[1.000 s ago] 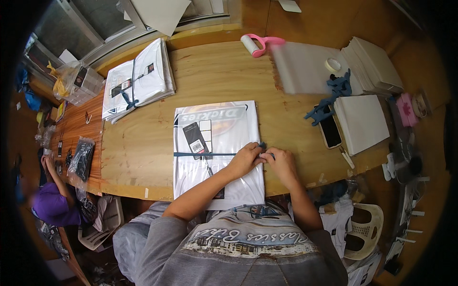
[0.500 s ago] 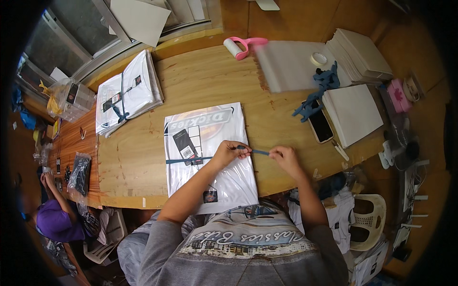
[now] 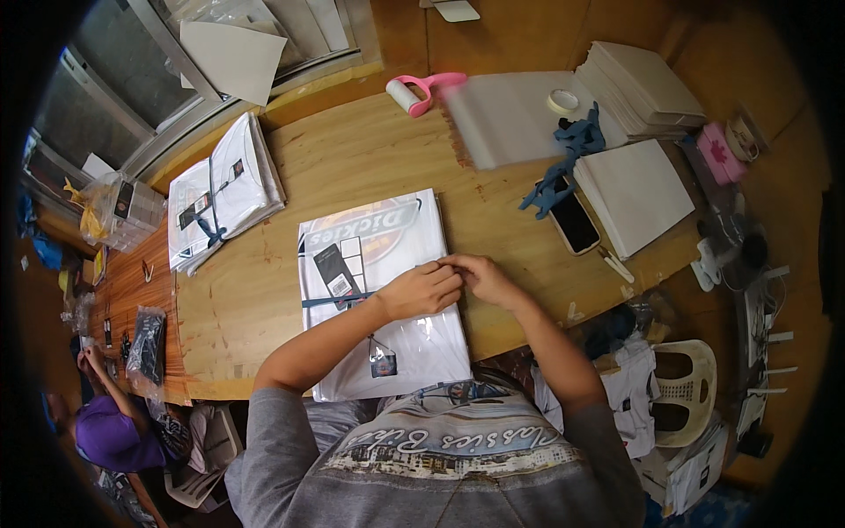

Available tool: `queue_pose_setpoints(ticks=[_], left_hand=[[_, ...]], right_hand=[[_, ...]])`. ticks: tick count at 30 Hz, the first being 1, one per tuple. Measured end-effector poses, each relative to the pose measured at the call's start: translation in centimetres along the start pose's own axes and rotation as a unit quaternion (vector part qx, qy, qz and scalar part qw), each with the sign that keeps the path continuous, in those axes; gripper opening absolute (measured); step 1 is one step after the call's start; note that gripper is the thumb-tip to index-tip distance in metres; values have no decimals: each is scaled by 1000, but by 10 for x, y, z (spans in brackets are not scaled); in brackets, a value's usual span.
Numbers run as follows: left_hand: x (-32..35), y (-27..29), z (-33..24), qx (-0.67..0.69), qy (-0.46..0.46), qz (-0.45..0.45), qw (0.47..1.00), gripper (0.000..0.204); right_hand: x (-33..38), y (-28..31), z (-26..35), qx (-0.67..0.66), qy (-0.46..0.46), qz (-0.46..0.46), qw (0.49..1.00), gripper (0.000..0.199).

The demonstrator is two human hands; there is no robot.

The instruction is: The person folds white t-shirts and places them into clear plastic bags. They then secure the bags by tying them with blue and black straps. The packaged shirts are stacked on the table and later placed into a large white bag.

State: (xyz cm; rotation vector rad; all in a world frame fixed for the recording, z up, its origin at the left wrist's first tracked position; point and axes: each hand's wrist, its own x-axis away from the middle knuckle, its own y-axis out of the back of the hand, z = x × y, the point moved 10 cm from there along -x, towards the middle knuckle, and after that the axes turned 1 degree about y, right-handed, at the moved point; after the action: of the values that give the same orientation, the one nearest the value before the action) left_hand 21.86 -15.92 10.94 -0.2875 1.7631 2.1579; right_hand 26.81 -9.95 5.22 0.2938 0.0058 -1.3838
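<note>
A stack of folded white T-shirts in clear bags (image 3: 343,365) lies in front of me at the table's near edge. A blue fabric strip (image 3: 327,301) runs across its middle, over a black hang tag (image 3: 333,268). My left hand (image 3: 422,290) is closed at the stack's right part, where the strip passes under it. Close against it, my right hand (image 3: 484,278) pinches at the stack's right edge. The fingertips of both hands meet there, and the strip's end between them is hidden.
A tied shirt stack (image 3: 231,189) lies at the back left. To the right are a phone (image 3: 576,224), blue strips (image 3: 581,136), white sheets (image 3: 638,202) and tweezers (image 3: 616,264). A pink lint roller (image 3: 422,92) lies at the back. Another person in purple (image 3: 114,431) sits at left.
My right hand has moved left to meet my left hand, and the stretch of strip between them no longer shows. The whole view has shifted slightly.
</note>
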Motion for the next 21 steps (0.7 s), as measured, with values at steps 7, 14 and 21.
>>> queue_pose_setpoints(ticks=[7,14,21], left_hand=[[21,1,4,72,47,-55,995,13],[29,6,24,245,174,-123,946,12],[36,-73,69,611,504,-113,601,16]], right_hand=[[-2,-1,27,215,84,26,973,14],[25,51,-7,246,36,-86,965,11],[36,37,-8,287,25,-87,954,4]])
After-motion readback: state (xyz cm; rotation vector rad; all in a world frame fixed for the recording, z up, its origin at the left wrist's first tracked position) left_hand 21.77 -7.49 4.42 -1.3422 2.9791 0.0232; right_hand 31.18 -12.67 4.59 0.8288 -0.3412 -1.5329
